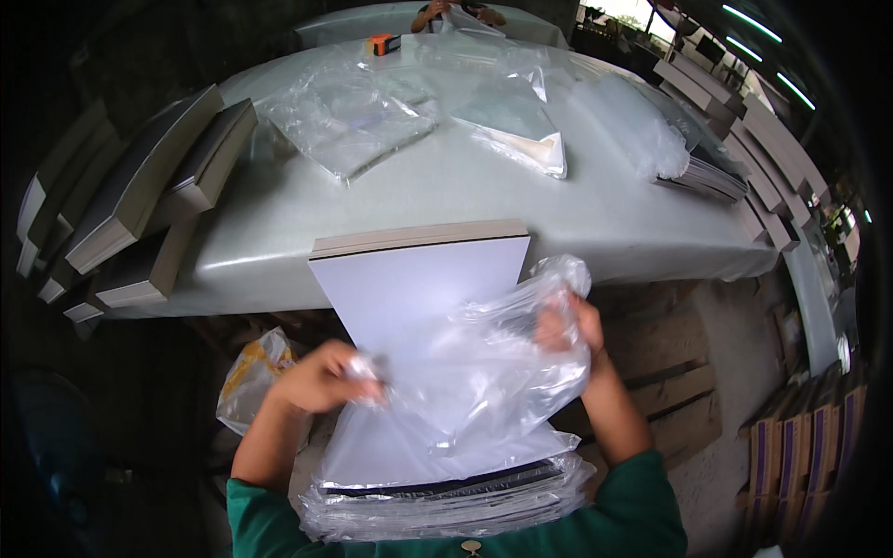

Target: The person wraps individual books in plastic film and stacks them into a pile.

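A clear plastic bag (502, 372) is stretched between my hands, low over a thick white-faced book (419, 288). My left hand (337, 377) is closed on the bag's left edge, slightly smeared by motion. At the bag's bunched right end, my right hand (570, 321) grips the film, its fingers partly behind the plastic. The book's far end, with a pale page edge, rests against the table's near edge, and its near part is hidden under the bag. Close to my body lies a stack of plastic-wrapped flat items (446, 507) with dark edges.
Thick dark-covered books (149, 177) are stacked at the table's left; more stacks (744, 158) stand at the right. Loose plastic bags (358, 116) and an orange-black object (382, 45) lie on the covered table (372, 200). Another person's hands (437, 11) show at the far side.
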Demonstrator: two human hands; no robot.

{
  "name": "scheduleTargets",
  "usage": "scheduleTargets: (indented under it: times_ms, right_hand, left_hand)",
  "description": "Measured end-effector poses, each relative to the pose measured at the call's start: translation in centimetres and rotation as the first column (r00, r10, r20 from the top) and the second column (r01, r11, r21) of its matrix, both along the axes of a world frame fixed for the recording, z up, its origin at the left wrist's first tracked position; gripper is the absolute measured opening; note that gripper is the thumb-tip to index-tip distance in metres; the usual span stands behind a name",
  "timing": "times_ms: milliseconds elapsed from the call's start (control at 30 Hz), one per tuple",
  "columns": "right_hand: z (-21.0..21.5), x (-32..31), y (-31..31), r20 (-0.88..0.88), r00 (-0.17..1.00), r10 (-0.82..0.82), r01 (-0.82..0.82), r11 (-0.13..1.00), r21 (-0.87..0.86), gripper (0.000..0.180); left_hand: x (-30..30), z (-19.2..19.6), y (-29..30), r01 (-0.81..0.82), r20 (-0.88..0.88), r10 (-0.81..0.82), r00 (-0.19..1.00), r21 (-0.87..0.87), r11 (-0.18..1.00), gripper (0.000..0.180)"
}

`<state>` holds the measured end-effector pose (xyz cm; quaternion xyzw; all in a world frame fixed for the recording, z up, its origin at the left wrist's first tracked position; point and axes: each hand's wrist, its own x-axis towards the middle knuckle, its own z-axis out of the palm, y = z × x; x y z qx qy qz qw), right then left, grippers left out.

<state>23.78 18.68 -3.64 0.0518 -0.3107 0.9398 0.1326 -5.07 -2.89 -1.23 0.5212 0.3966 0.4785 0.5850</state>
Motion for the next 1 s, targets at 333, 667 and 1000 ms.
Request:
scheduleTargets:
  times_ms: [333, 667, 1000]
  right_hand:
    - [-0.5, -1.6, -4.8, -0.349, 0.919, -0.183, -0.010, 0.874, -0.485, 0.048]
    - [-0.8, -5.6, -1.4, -0.207, 0.039, -0.977, 0.853, -0.075, 0.517, 0.019]
    - [2.0, -1.3, -4.5, -0.785, 0.305, -0.539, 0.167, -0.781, 0.601, 0.027]
  left_hand:
    - [3.3, -5.7, -0.1, -0.161, 0.238, 0.285, 0.928, -0.433, 0.887, 0.044]
    - [-1.3, -0.8, -0.9, -0.205, 0.384, 0.107, 0.917, 0.226, 0.952, 0.044]
    - [0.0, -0.1, -3.9, -0.356, -0.373, 0.873, 0.314, 0.806, 0.472, 0.030]
